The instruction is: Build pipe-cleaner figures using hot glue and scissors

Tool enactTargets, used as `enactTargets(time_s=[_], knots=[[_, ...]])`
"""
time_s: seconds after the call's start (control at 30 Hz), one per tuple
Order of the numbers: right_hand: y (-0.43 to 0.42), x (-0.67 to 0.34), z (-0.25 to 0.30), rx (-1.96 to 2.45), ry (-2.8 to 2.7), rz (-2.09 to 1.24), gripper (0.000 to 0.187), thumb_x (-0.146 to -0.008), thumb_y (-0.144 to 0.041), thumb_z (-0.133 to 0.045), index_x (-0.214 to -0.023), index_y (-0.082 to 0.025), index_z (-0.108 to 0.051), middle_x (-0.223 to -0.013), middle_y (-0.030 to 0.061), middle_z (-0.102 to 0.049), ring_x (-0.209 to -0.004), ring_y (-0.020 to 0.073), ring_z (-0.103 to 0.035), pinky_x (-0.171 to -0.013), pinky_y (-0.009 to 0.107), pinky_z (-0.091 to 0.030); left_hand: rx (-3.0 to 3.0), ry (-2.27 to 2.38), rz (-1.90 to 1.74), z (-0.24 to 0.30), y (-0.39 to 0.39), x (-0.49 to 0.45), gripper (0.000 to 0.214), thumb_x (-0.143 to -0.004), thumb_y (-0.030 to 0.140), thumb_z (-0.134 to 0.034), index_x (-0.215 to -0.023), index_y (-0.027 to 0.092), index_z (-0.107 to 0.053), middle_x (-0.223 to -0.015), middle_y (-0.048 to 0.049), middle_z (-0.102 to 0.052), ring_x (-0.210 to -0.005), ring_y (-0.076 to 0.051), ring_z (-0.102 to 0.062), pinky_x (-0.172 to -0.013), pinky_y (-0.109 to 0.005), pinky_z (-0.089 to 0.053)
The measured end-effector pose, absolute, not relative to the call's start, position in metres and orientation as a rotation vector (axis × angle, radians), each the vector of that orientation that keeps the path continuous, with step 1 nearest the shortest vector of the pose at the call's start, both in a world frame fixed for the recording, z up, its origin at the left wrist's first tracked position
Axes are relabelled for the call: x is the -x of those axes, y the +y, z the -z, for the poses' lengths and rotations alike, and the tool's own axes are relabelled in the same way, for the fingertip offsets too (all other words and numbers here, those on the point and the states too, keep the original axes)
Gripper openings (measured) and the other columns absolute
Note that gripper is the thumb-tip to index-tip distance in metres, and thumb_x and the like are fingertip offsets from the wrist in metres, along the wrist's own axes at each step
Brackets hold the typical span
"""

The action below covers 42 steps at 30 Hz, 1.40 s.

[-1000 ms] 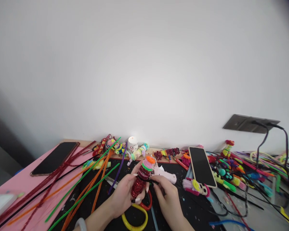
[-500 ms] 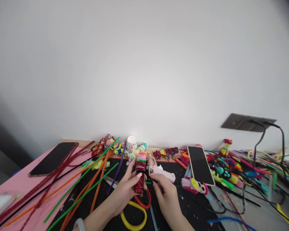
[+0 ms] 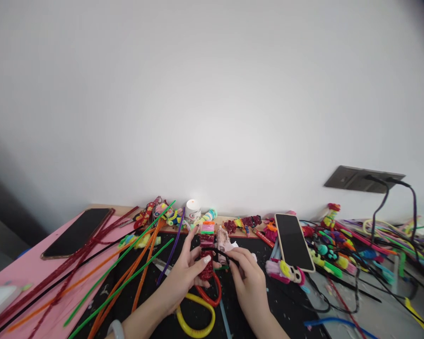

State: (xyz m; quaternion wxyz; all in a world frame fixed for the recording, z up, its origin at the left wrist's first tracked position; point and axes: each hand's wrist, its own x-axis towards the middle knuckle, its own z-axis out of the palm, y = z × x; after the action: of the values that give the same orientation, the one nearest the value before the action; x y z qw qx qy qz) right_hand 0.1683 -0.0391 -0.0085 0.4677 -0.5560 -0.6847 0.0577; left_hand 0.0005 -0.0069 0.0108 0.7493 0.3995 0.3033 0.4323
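A dark red glittery pipe-cleaner piece (image 3: 207, 240), with pink, green and orange bands at its top, is upright in my left hand (image 3: 187, 273), whose thumb and fingers close round its lower part. My right hand (image 3: 249, 278) pinches a short black pipe cleaner (image 3: 220, 254), which reaches across to the red piece's middle. A pale pink glue gun (image 3: 223, 239) lies just behind my right hand, partly covered by it. Below my hands are scissors with a yellow handle loop (image 3: 212, 320) and a red one (image 3: 218, 294); my left hand hides part of them.
Long orange pipe cleaners (image 3: 141, 268) and green ones lie at left, near a dark phone (image 3: 79, 233). A white paper cup (image 3: 192, 210) stands by the wall. At right are another phone (image 3: 294, 240), finished pipe-cleaner figures (image 3: 284, 272) and black cables plugged into a socket (image 3: 363, 180).
My right hand has brought the black pipe cleaner up against the middle of the red piece, where it now shows clearly. My left thumb has shifted slightly.
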Motion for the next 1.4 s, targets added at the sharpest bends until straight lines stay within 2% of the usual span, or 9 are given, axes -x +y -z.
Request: enactTargets(time_s=[0.17,0.4,0.7,1.03,1.2,1.4], knots=[[-0.039,-0.169,0.008,1.385,-1.708,-0.19,0.024,-0.081,-0.014,-0.049,-0.102,-0.02,-0.06,-0.095,0.0076,-0.067,-0.083,0.0215,-0.064,-0.072,0.032,-0.053,-0.943,0.716,-0.97,-0.009,-0.006,0.0,0.088,-0.078,0.025,-0.062,-0.139,0.038,0.001,-0.121,-0.0111,-0.054,-0.09,-0.023,-0.062,-0.053,-0.026,-0.055],[-0.038,-0.166,0.009,1.326,-1.767,-0.292,0.021,-0.081,-0.012,-0.048,-0.091,-0.021,-0.065,-0.084,0.0049,-0.07,-0.075,0.0187,-0.066,-0.07,0.028,-0.053,-0.918,0.674,-0.974,-0.008,-0.007,-0.001,0.092,-0.075,0.025,-0.066,-0.139,0.038,-0.002,-0.121,-0.0104,-0.055,-0.091,-0.024,-0.061,-0.058,-0.03,-0.055],[-0.039,-0.167,0.011,1.288,-1.735,-0.305,0.021,-0.083,-0.011,-0.047,-0.092,-0.021,-0.064,-0.086,0.0043,-0.07,-0.079,0.0179,-0.066,-0.073,0.026,-0.052,-0.784,0.636,-0.99,-0.01,-0.007,-0.002,0.078,-0.08,0.027,-0.06,-0.138,0.042,-0.009,-0.124,-0.0082,-0.051,-0.093,-0.021,-0.061,-0.062,-0.03,-0.054],[-0.041,-0.168,0.007,1.266,-1.743,-0.141,0.021,-0.084,-0.011,-0.047,-0.091,-0.02,-0.065,-0.086,0.0062,-0.07,-0.08,0.0189,-0.066,-0.073,0.028,-0.053,-0.811,0.648,-1.064,-0.002,-0.001,0.002,0.071,-0.081,0.027,-0.059,-0.137,0.035,-0.016,-0.121,-0.0087,-0.052,-0.09,-0.021,-0.061,-0.073,-0.038,-0.053],[-0.049,-0.16,0.004,1.146,-1.81,-0.009,0.023,-0.083,-0.008,-0.049,-0.094,-0.02,-0.065,-0.086,0.0071,-0.07,-0.079,0.0185,-0.066,-0.072,0.028,-0.054,-0.844,0.691,-1.133,0.001,0.002,0.002,0.068,-0.081,0.028,-0.058,-0.136,0.034,-0.019,-0.125,-0.0088,-0.05,-0.099,-0.024,-0.058,-0.072,-0.035,-0.053],[-0.056,-0.142,0.003,0.984,-1.897,0.039,0.024,-0.079,-0.004,-0.052,-0.095,-0.018,-0.064,-0.081,0.0066,-0.071,-0.07,0.018,-0.066,-0.062,0.028,-0.053,-0.933,0.712,-1.148,0.007,0.005,0.001,0.07,-0.08,0.025,-0.059,-0.136,0.033,-0.018,-0.127,-0.0095,-0.049,-0.096,-0.023,-0.059,-0.064,-0.028,-0.052]])
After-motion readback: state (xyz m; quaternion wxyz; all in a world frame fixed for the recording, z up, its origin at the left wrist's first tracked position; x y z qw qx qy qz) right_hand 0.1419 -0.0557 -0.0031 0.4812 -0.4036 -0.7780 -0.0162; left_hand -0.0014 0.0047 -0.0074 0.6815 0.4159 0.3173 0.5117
